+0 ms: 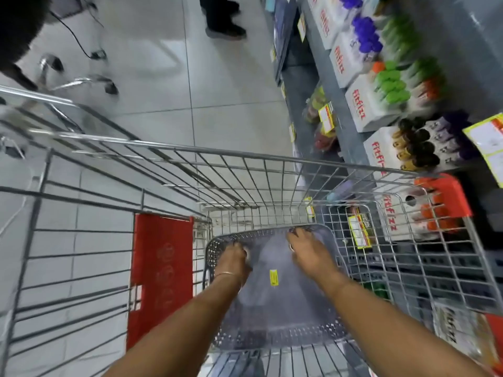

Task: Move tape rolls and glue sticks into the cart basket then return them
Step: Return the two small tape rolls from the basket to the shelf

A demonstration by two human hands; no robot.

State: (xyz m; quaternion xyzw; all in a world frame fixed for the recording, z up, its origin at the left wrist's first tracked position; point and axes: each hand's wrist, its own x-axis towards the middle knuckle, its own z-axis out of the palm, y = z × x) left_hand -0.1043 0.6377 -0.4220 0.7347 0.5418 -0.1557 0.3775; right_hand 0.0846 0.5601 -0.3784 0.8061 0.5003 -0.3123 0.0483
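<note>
Head view shows both hands down inside the basket (215, 257); left hand (234, 258) near its left wall, right hand (307, 250) toward its far wall; grip and contents blurred, cannot tell; no tape rolls or glue sticks discernible.

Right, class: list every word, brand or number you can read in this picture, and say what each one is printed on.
"fitfizz": red lettering on the white display boxes on the shelf.
Yellow price tags on the shelf edge: too blurred.
Yellow sticker in the grey basket: too small.
Red cart panel: marks unreadable.
</note>
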